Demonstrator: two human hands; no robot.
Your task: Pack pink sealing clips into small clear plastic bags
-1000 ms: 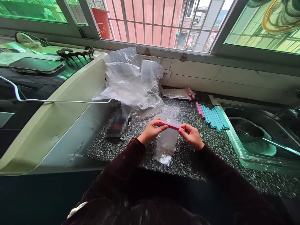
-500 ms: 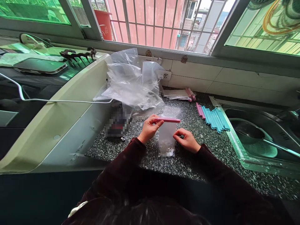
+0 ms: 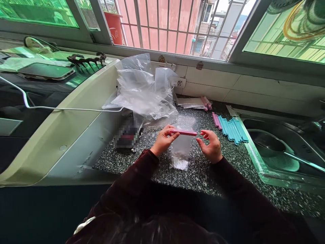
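Observation:
Between the thumb and fingers of my left hand (image 3: 164, 140) is one end of a pink bag sealing clip (image 3: 186, 133). It lies level across a small clear plastic bag (image 3: 180, 152), whose lower part hangs below it over the counter. Whether the clip is fully closed on the bag I cannot tell. My right hand (image 3: 210, 146) is just right of the clip's free end, fingers apart and holding nothing. Several blue clips (image 3: 233, 129) lie side by side to the right, with a few pink clips (image 3: 216, 121) at their left.
A heap of clear plastic bags (image 3: 144, 91) stands at the back left. Flat bags with pink clips (image 3: 194, 102) lie by the tiled wall. On the right is a sink (image 3: 264, 166) with a pan; a white cable (image 3: 83, 109) runs across a pale appliance (image 3: 63, 135) at left.
My right hand has let go of the bag's edge, moved up and right, and opened. The clip in my left hand has shifted slightly right and tilts a little more.

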